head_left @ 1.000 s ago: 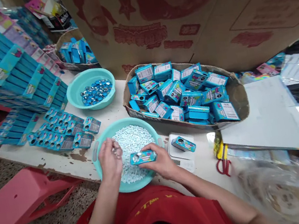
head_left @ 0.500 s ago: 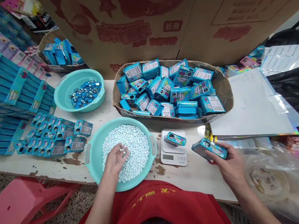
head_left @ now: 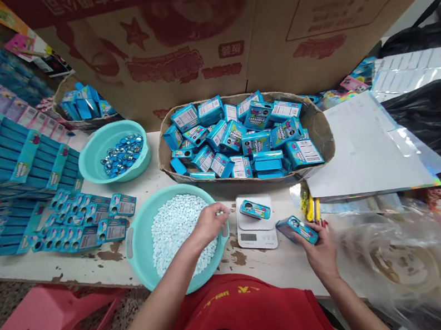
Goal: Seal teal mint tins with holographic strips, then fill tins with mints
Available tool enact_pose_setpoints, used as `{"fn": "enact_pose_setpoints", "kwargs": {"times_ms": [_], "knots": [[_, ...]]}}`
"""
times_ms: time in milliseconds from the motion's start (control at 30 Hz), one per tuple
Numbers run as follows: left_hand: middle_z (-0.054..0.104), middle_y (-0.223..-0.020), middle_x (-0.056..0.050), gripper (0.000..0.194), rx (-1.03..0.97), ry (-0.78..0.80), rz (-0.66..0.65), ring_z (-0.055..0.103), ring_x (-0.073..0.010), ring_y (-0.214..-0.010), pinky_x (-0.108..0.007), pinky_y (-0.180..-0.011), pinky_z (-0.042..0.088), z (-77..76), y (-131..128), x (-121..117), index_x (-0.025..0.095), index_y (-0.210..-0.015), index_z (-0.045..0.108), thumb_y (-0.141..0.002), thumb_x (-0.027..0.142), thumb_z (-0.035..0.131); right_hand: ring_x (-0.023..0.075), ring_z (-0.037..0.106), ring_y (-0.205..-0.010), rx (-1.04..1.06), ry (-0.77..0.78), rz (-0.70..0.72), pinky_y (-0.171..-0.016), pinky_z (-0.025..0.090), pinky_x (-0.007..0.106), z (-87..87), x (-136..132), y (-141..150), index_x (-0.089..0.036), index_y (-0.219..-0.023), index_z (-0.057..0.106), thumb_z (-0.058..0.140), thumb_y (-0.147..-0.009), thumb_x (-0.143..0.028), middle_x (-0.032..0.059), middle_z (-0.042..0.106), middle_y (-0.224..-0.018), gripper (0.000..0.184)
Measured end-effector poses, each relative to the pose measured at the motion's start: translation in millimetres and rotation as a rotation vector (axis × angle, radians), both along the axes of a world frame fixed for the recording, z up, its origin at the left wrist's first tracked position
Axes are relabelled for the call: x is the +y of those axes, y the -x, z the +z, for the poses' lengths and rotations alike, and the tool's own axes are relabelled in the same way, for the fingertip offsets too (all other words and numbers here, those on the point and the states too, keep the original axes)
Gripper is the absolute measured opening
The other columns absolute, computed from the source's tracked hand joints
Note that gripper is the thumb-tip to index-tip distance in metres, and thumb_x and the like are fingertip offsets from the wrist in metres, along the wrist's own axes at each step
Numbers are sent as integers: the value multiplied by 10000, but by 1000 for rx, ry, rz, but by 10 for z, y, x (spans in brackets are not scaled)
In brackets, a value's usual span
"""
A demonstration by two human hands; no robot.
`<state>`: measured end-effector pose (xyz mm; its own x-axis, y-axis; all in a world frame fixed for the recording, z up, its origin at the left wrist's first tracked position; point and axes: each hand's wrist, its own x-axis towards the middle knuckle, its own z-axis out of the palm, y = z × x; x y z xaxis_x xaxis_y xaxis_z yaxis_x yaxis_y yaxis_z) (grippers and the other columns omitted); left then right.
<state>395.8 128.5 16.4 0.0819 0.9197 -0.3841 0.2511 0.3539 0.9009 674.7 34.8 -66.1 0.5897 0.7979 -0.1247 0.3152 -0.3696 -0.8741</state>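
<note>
My left hand [head_left: 210,224] is over the right rim of a turquoise basin [head_left: 141,268], just left of the scale. Its fingers are pinched together, with a bit of white candy [head_left: 219,213] showing between them. Small white candies [head_left: 172,230] are heaped in the basin. On the white digital scale [head_left: 258,239] lies a blue candy box [head_left: 255,209] with a round hole in its face. To the right of the scale, my right hand [head_left: 321,246] grips another blue candy box [head_left: 298,230], tilted with its holed face up.
Behind the scale stands a cut-down carton [head_left: 328,138] full of blue boxes. A smaller turquoise bowl [head_left: 83,161] holds blue and silver round pieces. Rows of blue boxes [head_left: 82,224] stand at left. Yellow-handled scissors [head_left: 312,210] lie beyond my right hand, near plastic bags [head_left: 367,230].
My left hand has moved right, from above the candies to the basin's rim, and its fingers have closed. My right hand has brought its box closer to the scale. The view has shifted slightly.
</note>
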Motion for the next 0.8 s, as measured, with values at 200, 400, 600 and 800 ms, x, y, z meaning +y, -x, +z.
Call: {"fn": "enact_pose_setpoints", "kwargs": {"times_ms": [200,400,600,800], "knots": [[602,-757,-35,219,395,-298,-371,556,-179,-677,-270,-637,384,32,-535,239,214,-672,662,-677,41,529,239,616,-768,73,38,-28,-733,507,410,16,-19,32,-172,-901,598,747,-510,-521,77,659,-852,545],[582,-838,-36,328,484,-379,-524,564,-182,-764,-267,-694,395,11,-584,267,218,-837,652,-682,-7,471,238,622,-783,119,57,-46,-759,505,410,-24,-5,25,-166,-906,595,748,-518,-520,76,659,-855,547],[595,-878,-18,262,475,-296,-510,574,-161,-800,-255,-710,422,30,-584,328,207,-872,641,-708,45,518,233,622,-817,111,37,-24,-778,503,397,-77,-11,-1,-174,-895,595,760,-520,-506,72,661,-891,527],[616,-821,0,123,242,-253,-197,579,-134,-761,-253,-740,445,49,-430,348,193,-809,632,-745,140,542,225,621,-751,98,66,-26,-720,517,386,-44,-6,-6,-165,-905,585,754,-515,-521,73,663,-838,555]]}}
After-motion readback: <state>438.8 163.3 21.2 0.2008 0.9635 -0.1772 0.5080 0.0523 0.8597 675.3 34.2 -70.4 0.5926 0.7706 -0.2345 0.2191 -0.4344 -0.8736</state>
